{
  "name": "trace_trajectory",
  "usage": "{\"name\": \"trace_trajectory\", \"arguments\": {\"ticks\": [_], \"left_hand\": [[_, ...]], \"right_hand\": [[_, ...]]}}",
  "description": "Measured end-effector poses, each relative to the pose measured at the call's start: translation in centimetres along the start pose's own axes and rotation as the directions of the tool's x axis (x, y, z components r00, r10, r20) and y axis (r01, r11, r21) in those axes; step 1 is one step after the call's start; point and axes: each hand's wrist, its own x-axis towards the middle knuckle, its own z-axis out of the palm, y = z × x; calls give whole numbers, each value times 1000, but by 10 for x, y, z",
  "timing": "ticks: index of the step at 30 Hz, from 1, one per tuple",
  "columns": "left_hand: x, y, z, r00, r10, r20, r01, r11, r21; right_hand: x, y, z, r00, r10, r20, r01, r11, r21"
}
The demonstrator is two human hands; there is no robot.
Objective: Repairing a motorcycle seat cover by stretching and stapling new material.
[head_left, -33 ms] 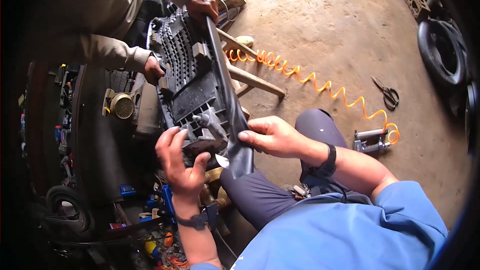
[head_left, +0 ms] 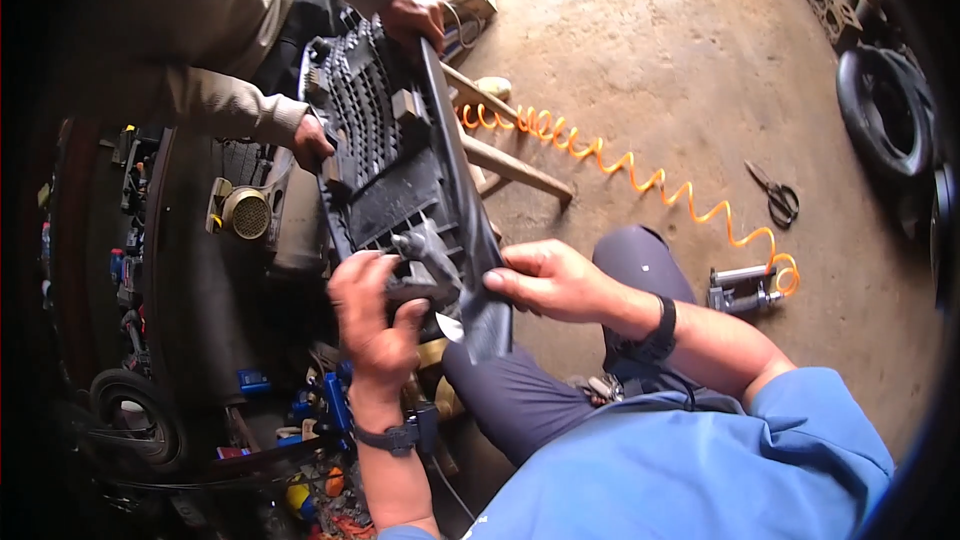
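An upturned motorcycle seat [head_left: 390, 202], its black ribbed plastic base facing up, lies in front of me with its near end by my knees. My right hand [head_left: 555, 280] pinches the loose black vinyl cover [head_left: 488, 328] at the near right edge between thumb and fingers. My left hand [head_left: 378, 330] is raised at the near left end of the base, thumb apart from bent, slightly blurred fingers. Nothing shows in it; whether its fingertips touch the base is unclear. Another person's hands hold the seat, one at the far end [head_left: 413, 15], one on the left edge [head_left: 312, 138].
Wooden legs [head_left: 520, 172] stick out under the seat. An orange coiled air hose [head_left: 650, 180] runs across the floor to a staple gun [head_left: 742, 290]. Scissors [head_left: 778, 198] and black tyres [head_left: 880, 110] lie right. Tools and parts clutter the lower left, near a small wheel [head_left: 135, 420].
My left hand has shifted slightly right, and its fingers are more bent. My right hand keeps its pinch on the vinyl cover. The other person's hands stay on the seat.
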Motion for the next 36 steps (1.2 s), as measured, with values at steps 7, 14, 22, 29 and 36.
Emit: {"name": "trace_trajectory", "arguments": {"ticks": [7,14,22,29,36], "left_hand": [[-1,-19,19,997,55,-58,-57,998,-41],[3,-25,17,996,11,-90,-24,989,-145],[0,-25,0,997,-54,-46,45,986,-163],[0,-23,-41,992,-87,91,108,962,-251],[8,-59,-182,885,-370,284,466,715,-521]], "right_hand": [[35,-23,-55,995,32,-93,-43,991,-125],[137,-96,-40,985,32,-168,-137,738,-661],[171,-87,-43,967,206,-149,-235,949,-209],[175,-118,-39,836,514,-192,-534,843,-65],[192,-168,-24,902,338,-268,-377,920,-108]]}}
